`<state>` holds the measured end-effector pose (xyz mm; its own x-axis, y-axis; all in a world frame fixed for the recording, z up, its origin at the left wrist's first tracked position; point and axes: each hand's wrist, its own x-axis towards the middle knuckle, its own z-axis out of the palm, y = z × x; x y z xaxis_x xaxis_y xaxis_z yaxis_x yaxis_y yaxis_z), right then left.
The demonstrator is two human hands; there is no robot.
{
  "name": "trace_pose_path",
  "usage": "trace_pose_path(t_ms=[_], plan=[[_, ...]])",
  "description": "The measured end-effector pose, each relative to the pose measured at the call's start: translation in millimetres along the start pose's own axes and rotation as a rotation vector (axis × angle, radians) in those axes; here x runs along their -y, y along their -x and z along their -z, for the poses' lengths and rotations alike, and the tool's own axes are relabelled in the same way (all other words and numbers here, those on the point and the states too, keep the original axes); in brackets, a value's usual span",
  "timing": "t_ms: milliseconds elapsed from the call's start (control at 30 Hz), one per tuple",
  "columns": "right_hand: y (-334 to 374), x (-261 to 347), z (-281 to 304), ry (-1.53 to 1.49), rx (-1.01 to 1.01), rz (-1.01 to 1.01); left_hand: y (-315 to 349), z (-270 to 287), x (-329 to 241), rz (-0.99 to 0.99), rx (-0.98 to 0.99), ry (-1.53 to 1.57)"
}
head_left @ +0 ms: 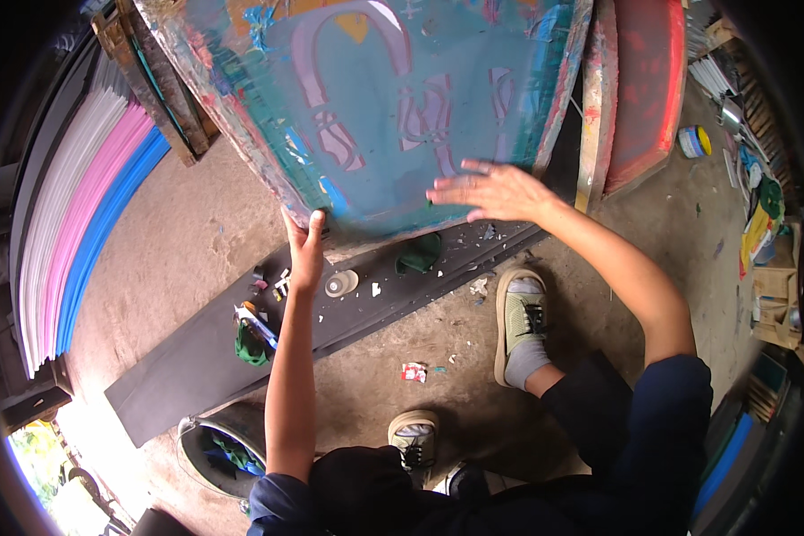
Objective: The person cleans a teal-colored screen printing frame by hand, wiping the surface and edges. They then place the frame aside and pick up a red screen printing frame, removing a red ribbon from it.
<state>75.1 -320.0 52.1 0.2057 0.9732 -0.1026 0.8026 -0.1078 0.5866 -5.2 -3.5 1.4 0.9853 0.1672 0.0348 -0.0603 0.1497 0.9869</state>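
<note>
A person's left hand (pixel 305 252) grips the near left corner of a screen frame (pixel 223 103), thumb on top. The right hand (pixel 494 191), holding nothing, spreads its fingers over the teal mesh (pixel 375 112); contact is unclear. The step seems to be steadying and checking the screen; next probably calls for a firm left grip. The frame is rough, paint-crusted; the mesh looks smooth, with curved lilac shapes (pixel 308 54).

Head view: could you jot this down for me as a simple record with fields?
Left hand: grips the lower-left corner of the screen
Right hand: open, over the screen's lower right; contact unclear
Screen: framed, blue-green, pale purple shapes
Floor: black board
Bucket: lower left
Sheets: far left; white, pink, blue
</note>
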Motion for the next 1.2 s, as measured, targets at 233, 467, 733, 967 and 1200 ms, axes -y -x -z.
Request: trace_pose_path(t_ms=[233,467,733,967,1200], plan=[[2.8,39.1,-3.7,-0.169,0.032,-0.319,1.5,-4.5,-5.8,-0.015,-0.006,0.009],[-17.3,-49.5,21.9,-0.041,-0.219,-0.518,2.7,-3.9,-4.6,-0.027,-0.022,0.046],[12.7,86.3,-18.8,-0.336,0.025,-0.626,1.7,-10.9,-8.2,-0.018,-0.038,0.052],[-53.1,20.8,9.7,-0.465,-0.612,-1.471,4.0,-9.5,-6.9,-0.014,-0.044,0.008],[-54.0,106.6,-5.1,-0.474,-0.209,-1.25,1.1,-5.4,-6.5,0.009,-0.018,0.012]])
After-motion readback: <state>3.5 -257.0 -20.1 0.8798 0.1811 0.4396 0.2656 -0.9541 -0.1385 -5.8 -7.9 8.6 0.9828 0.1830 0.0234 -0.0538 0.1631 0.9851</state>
